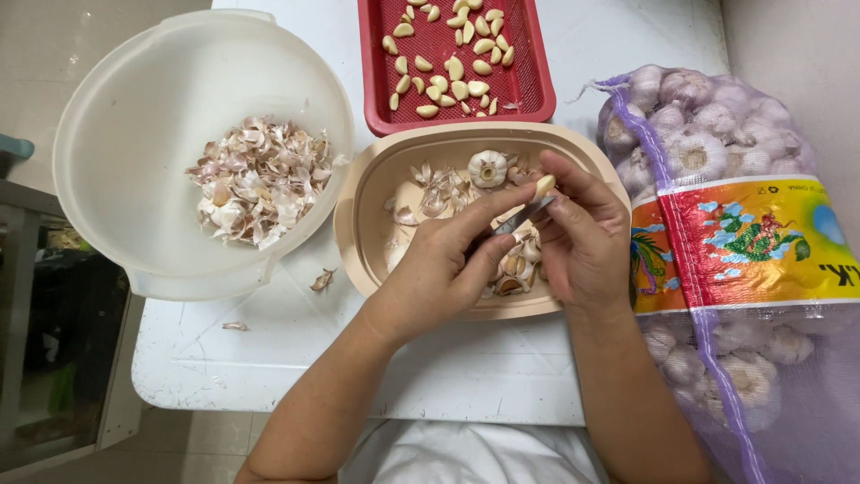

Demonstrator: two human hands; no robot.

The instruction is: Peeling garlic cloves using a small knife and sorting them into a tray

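Head view, nearest first: two forearms reach over the white surface (pixel 466 376) and meet above a beige oval bowl (pixel 363 237). Left hand (pixel 439 269) is curled shut around a small knife (pixel 522 216), thumb lying along the blade. Right hand (pixel 582 237) pinches a single garlic clove (pixel 544 186) between thumb and fingertips, holding it against the blade tip just above the bowl. Inside the bowl lie one whole garlic bulb (pixel 488 168), a few unpeeled cloves beneath the hands, and some papery skins.

To the right, touching the bowl, lies a purple net sack of garlic bulbs (pixel 717 152), which looks close to full. To the left stands a large white tub (pixel 116 99) holding a heap of peeled-off skins (pixel 260 179); stray skin flakes (pixel 321 280) lie on the surface beside it. Farthest away, a red slotted tray (pixel 528 81) carries peeled cloves (pixel 452 63), scattered in one loose layer.

Assessment: work appears to be at an early stage. A modest batch is peeled and the skins are collected, but the sack suggests most of the garlic is untouched.
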